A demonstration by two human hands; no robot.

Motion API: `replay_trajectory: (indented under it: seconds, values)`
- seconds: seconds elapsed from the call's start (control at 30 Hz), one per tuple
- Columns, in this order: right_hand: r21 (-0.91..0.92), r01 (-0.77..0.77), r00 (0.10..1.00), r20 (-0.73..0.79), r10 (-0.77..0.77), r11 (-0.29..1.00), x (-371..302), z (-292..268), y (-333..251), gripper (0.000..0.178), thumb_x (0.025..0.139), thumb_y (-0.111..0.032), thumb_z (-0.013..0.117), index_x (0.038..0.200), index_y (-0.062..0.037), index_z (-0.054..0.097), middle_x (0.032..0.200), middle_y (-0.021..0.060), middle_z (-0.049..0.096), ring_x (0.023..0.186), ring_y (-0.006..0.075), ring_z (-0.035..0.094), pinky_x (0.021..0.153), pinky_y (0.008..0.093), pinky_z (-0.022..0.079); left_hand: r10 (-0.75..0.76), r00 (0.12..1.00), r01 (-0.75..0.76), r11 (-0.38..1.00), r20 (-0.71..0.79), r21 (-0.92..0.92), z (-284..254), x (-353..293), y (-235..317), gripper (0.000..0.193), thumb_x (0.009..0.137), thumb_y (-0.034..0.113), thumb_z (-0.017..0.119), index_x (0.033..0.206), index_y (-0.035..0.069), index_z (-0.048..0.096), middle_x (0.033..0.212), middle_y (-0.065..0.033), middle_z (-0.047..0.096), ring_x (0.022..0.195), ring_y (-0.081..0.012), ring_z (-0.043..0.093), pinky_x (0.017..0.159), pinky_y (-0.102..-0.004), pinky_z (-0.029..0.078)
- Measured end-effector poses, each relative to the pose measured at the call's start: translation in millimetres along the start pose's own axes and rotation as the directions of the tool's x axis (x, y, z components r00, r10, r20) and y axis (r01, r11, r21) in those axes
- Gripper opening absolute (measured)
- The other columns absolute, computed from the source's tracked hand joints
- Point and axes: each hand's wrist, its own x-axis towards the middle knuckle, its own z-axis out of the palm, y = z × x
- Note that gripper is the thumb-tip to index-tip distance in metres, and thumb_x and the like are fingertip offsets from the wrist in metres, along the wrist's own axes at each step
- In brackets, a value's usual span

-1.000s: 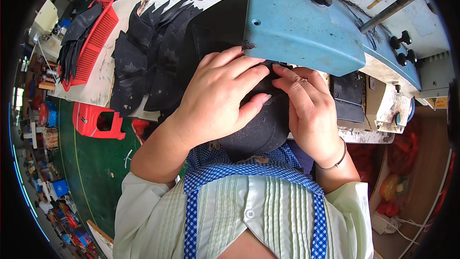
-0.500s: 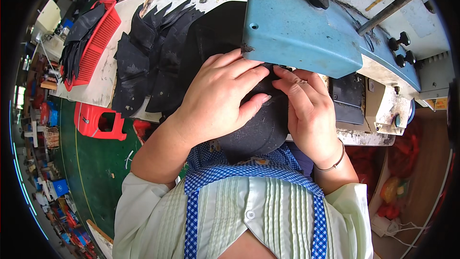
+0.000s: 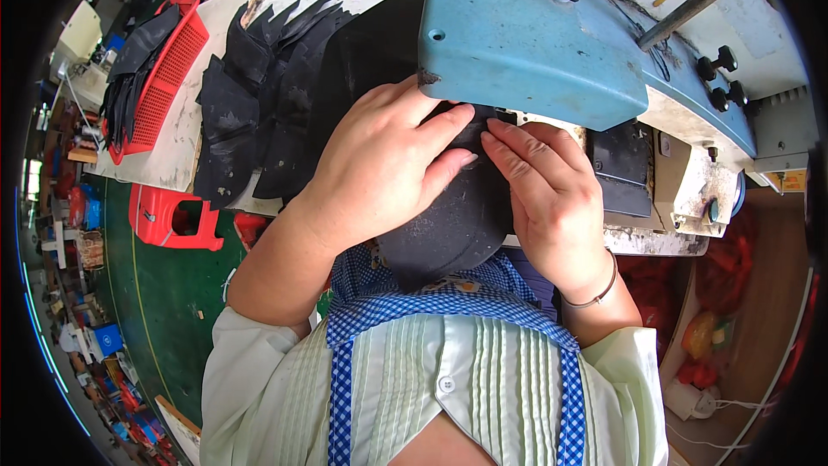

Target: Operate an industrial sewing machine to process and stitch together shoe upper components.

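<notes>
A black leather-like piece [image 3: 444, 229] with a rounded edge lies under the blue machine head [image 3: 530, 43], its near end hanging over the checked apron on my lap. My left hand [image 3: 371, 160] rests on it, thumb and forefinger stretched out and apart. The other left fingertips reach beneath the corner of the machine head and are partly hidden. My right hand [image 3: 548, 173] has its fingers together and bent, tips pressed on the piece's right edge close under the head. Its thumb is hidden. Whatever part of the machine meets the piece is mostly covered.
Several black cut pieces [image 3: 250, 99] lie fanned on the white worktable [image 3: 194, 82] to the left. Beyond them is a red plastic basket [image 3: 172, 78] holding more. A red stool [image 3: 172, 220] stands below on the green floor. Black knobs [image 3: 720, 78] project from the machine's right side.
My right fingertips have shifted slightly left and straightened along the piece's edge. The left hand stays on the piece. The whole view has shifted a little.
</notes>
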Motion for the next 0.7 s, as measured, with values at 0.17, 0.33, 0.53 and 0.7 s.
replay_trajectory:
  seconds: [0.17,0.33,0.53,0.7]
  values:
    - [-0.016,-0.014,1.0,0.001,0.014,1.0,-2.3,-1.0,-4.2,0.042,0.073,-0.008,0.063,0.112,0.0049,0.073,0.118,0.0148,0.07,0.102,0.0295,0.065,0.085,0.0388,0.055,0.018,1.0,-0.018,1.0,0.008,-0.01,-0.6,3.9,-5.8,0.026,0.084,0.018,0.077,0.107,0.006,0.073,0.11,-0.0094,0.065,0.102,-0.0301,0.064,0.091,-0.043,0.05]
    - [-0.021,-0.007,1.0,-0.025,0.006,1.0,0.1,-2.2,-9.1,0.041,0.066,0.005,0.069,0.106,0.0047,0.075,0.111,0.0142,0.073,0.092,0.0294,0.066,0.081,0.0384,0.057,0.089,0.996,-0.086,0.994,-0.032,0.069,0.3,6.2,-7.4,0.017,0.084,0.015,0.075,0.1,0.008,0.074,0.104,-0.0059,0.068,0.099,-0.0277,0.065,0.09,-0.0424,0.05]
    - [-0.01,0.006,1.0,-0.018,-0.007,1.0,1.3,-2.6,-9.0,0.043,0.064,0.004,0.068,0.106,0.006,0.075,0.112,0.0143,0.073,0.091,0.0293,0.066,0.08,0.0376,0.057,0.074,0.997,-0.071,0.995,-0.035,0.076,4.0,3.0,-6.4,0.018,0.084,0.012,0.071,0.1,0.007,0.074,0.104,-0.0059,0.069,0.097,-0.026,0.067,0.09,-0.0408,0.051]
    - [-0.023,0.024,1.0,0.004,-0.024,0.999,-1.2,-0.1,-4.2,0.045,0.066,-0.004,0.065,0.109,0.0068,0.074,0.116,0.0148,0.071,0.094,0.0285,0.064,0.083,0.0372,0.056,0.071,0.997,-0.07,0.993,-0.005,0.091,1.5,3.5,-1.4,0.024,0.088,0.022,0.074,0.104,0.004,0.074,0.105,-0.0076,0.068,0.098,-0.0273,0.067,0.094,-0.041,0.051]
